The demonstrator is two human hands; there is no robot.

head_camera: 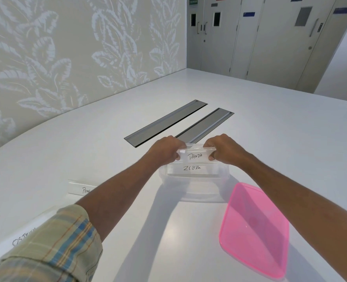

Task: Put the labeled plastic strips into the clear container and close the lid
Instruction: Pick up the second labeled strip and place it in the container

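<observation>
Both hands, left (165, 148) and right (222, 148), pinch the PANDA strip (195, 155) by its ends over the clear container (193, 190); tilted, it could catch on the rim and jam.

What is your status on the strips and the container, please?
Left hand and right hand both gripping PANDA strip over clear container. ZEBRA strip already inside. Two strips and pink lid on table. Nothing blocking.
</observation>
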